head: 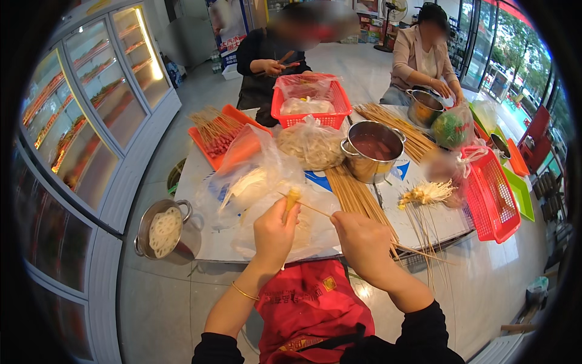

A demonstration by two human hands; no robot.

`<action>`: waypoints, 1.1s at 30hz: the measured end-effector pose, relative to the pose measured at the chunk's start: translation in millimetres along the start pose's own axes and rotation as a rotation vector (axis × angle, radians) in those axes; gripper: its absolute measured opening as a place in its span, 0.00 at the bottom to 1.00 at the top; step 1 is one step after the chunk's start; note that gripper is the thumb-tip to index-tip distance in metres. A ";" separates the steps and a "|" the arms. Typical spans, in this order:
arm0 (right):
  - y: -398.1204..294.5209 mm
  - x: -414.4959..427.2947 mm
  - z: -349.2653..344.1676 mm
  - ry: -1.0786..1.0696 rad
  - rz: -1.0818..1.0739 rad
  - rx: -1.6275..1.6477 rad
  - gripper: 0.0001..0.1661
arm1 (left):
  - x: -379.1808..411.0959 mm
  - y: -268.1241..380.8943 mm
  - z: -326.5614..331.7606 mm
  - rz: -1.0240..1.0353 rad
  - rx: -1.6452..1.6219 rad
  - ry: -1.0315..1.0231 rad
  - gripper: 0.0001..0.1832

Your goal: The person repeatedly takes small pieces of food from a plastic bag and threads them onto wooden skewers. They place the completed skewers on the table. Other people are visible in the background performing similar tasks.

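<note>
Between the thumb and fingers of my left hand (275,230) is a small yellowish food roll (292,199), probably enoki wrapped in something. My right hand (361,243) pinches a thin bamboo skewer (313,209), whose far end passes through or against the roll. Below and beyond my hands lies an open clear plastic bag (273,177) with pale enoki mushrooms (245,185). Long bamboo skewers (359,195) lie loose on the table to the right of the bag. Skewered enoki bundles (425,193) rest at the table's right part, their sticks hanging over the near edge.
A steel pot of lotus root slices (164,232) stands left of the white table (213,241). Behind are a pot of reddish liquid (373,145), an orange tray of meat skewers (218,141) and a red basket (311,116). Two people sit across; another red basket (489,204) is right.
</note>
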State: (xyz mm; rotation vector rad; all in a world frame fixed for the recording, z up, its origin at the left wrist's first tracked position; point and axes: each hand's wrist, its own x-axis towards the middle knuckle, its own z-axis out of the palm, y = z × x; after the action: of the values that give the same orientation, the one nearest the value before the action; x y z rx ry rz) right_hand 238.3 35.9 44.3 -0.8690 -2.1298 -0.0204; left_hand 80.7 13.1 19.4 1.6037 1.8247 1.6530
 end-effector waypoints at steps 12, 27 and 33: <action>109.7 -24.8 -92.1 0.364 0.616 0.079 0.06 | 1.1 21.7 -16.4 0.245 -0.128 -0.058 0.30; 271.7 -130.4 -19.6 0.155 0.496 -0.513 0.10 | -44.2 35.8 -51.5 0.179 -0.049 -0.324 0.14; 104.9 -28.2 -37.9 0.075 0.348 0.339 0.08 | -51.3 17.1 -45.7 0.165 0.248 -0.553 0.11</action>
State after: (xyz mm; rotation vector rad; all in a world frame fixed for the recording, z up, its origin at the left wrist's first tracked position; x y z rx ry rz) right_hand 338.1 88.3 21.8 -1.0005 -1.8161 0.4667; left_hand 76.7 -57.4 24.5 2.0969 1.6759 0.9103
